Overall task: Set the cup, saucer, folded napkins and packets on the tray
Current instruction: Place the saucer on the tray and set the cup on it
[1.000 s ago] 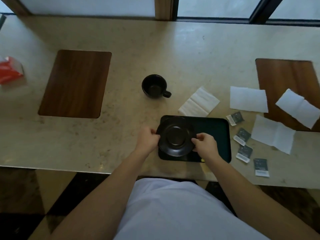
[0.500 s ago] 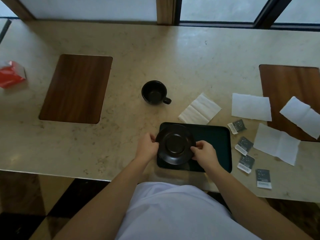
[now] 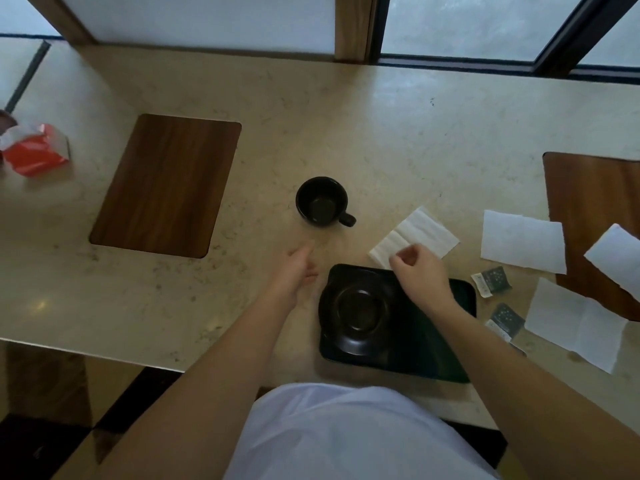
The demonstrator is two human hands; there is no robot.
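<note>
The black saucer [image 3: 356,310] lies on the left part of the dark tray [image 3: 408,351] at the table's near edge. A black cup [image 3: 322,200] stands upright on the table behind the tray. My left hand [image 3: 298,271] hovers open between the tray and the cup, fingers stretched toward the cup. My right hand [image 3: 419,271] is over the tray's far edge, fingertips pinched on the near edge of the folded napkin [image 3: 426,233], which lies flat on the table. Dark packets [image 3: 493,280] lie right of the tray, several in all.
Unfolded white napkins [image 3: 523,240] lie at the right, one [image 3: 613,258] on a wooden inlay [image 3: 595,202], another [image 3: 578,323] by the packets. A second wooden inlay [image 3: 166,185] is at the left. A red packet [image 3: 34,150] sits at the far left edge.
Both hands have let go of the saucer, which now rests on the tray. The left hand moved up toward the cup, the right hand up to the folded napkin.
</note>
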